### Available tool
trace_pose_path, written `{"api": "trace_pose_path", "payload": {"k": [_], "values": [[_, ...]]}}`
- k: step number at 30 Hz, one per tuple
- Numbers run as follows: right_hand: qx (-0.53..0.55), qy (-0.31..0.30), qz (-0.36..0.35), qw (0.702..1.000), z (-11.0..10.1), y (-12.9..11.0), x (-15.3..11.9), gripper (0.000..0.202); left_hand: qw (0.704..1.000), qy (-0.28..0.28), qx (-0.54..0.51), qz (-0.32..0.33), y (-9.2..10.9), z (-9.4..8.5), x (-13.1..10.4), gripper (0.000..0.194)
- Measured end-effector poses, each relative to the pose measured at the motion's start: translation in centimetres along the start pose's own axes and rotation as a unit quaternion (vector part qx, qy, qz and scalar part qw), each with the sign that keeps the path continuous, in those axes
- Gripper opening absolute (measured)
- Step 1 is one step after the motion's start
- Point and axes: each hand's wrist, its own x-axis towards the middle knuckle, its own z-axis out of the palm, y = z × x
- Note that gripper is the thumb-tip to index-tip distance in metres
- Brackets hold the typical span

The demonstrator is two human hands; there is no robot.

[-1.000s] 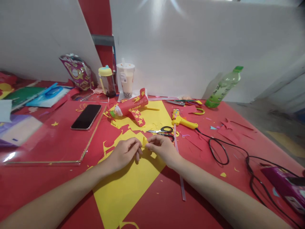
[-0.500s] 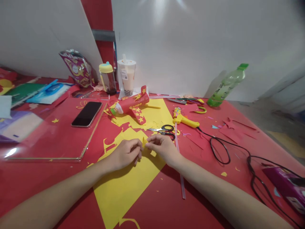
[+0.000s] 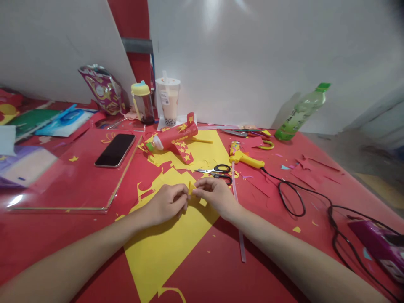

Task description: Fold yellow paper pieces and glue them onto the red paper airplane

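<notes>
Between my hands is a small yellow paper piece (image 3: 191, 188), partly hidden by fingertips. My left hand (image 3: 168, 203) pinches its left side, fingers curled. From the right, my right hand (image 3: 215, 195) grips it between thumb and forefinger. Both hands are over a large yellow paper sheet (image 3: 167, 248) lying on the red table. Scissors (image 3: 217, 171) with black handles lie just beyond my right hand, blades pointing left. Farther back, a red paper airplane model (image 3: 176, 136) with yellow stars rests on more yellow paper.
A yellow glue gun (image 3: 248, 160) with a black cord lies right of the scissors, a clear glue stick (image 3: 242, 248) below it. A phone (image 3: 115, 150) lies left. A cup (image 3: 168, 101), a yellow-lidded bottle (image 3: 142, 103) and a green bottle (image 3: 301, 112) stand along the wall.
Both hands stay in nearly the same place, still on the small yellow paper piece. Only a slight shift of the fingers and the piece shows.
</notes>
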Motion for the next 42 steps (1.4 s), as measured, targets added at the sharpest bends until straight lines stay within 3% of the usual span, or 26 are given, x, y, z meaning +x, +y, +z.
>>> {"api": "trace_pose_path", "payload": {"k": [7, 17, 36, 42], "values": [[-0.029, 0.002, -0.003, 1.000, -0.01, -0.11, -0.09, 0.018, 0.999, -0.001, 0.045, 0.032, -0.21, 0.03, 0.08, 0.018], [-0.092, 0.010, -0.031, 0.995, -0.08, 0.09, -0.18, 0.014, 0.998, -0.001, 0.055, 0.020, 0.18, 0.05, -0.17, 0.020], [-0.118, 0.008, -0.055, 0.992, -0.06, 0.58, -0.09, 0.012, 0.999, 0.007, 0.036, 0.027, -0.25, 0.28, -0.01, 0.032], [-0.099, -0.012, -0.051, 0.994, -0.24, 0.47, -0.01, 0.012, 1.000, 0.005, -0.018, 0.000, -0.11, 0.18, -0.15, 0.031]]}}
